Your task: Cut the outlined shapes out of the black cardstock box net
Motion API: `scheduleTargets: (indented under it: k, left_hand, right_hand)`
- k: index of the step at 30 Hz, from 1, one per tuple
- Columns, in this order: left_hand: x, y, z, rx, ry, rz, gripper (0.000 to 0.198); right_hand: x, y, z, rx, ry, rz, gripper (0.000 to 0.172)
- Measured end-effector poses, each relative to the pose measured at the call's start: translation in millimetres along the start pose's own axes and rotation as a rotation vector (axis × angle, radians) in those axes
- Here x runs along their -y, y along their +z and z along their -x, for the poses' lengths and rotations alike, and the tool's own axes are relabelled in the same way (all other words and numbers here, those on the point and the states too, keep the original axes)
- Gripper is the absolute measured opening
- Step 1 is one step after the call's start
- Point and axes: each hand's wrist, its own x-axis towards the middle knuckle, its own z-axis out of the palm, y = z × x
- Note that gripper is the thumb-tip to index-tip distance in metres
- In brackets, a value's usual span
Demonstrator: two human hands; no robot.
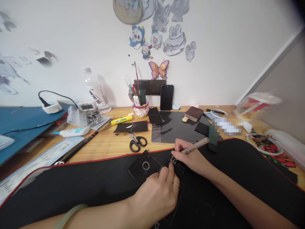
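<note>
My right hand [189, 155] is closed around a pale beige marker pen [195, 146], its tip down near a small black paper [172, 158] that bears white line drawings. Curled and pressed together, the fingers of my left hand [159, 187] hold that paper down, close beside the right hand. Just left of it lies a black card [145, 165] with a white ring drawn on it. Both papers rest on a black mat [95, 178] with a red edge. A pair of black-handled scissors [137, 142] lies beyond the mat.
A pen cup [141, 109], a phone [166, 97] and a water bottle [96, 90] stand at the back. A glue stick [121, 120], black sheets [177, 125] and a brown box [193, 114] lie on the wooden desk. A lidded plastic cup [258, 106] is at right.
</note>
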Motion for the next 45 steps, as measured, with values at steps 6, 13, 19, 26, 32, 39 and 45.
scheduleTargets:
  k: [6, 13, 19, 26, 32, 39, 45]
  left_hand:
    - [-2, 2.6, 1, -0.005, -0.041, -0.006, 0.032]
    - [-4, 3.5, 1, -0.04, -0.039, -0.019, 0.031]
    - [-5, 3.6, 0, -0.054, -0.039, -0.029, 0.031]
    - [-4, 3.7, -1, -0.056, -0.044, -0.031, 0.032]
    - [-4, 2.7, 0, -0.05, -0.035, -0.032, 0.031]
    - [-3, 3.7, 1, -0.049, -0.044, -0.029, 0.031]
    - [-3, 3.0, 1, -0.048, -0.044, -0.025, 0.031]
  right_hand:
    - [2, -7, -9, 0.133, -0.021, 0.057, 0.022]
    - [6, -5, -11, 0.132, -0.012, 0.067, 0.023]
    - [1, -9, -14, 0.226, 0.046, -0.019, 0.021]
    - [1, -10, -16, 0.233, 0.091, -0.06, 0.021]
    - [4, -2, -15, 0.17, 0.044, -0.011, 0.023]
    - [0, 0, -13, 0.129, -0.014, -0.004, 0.023]
    - [-3, 2, -12, 0.076, -0.034, 0.007, 0.024]
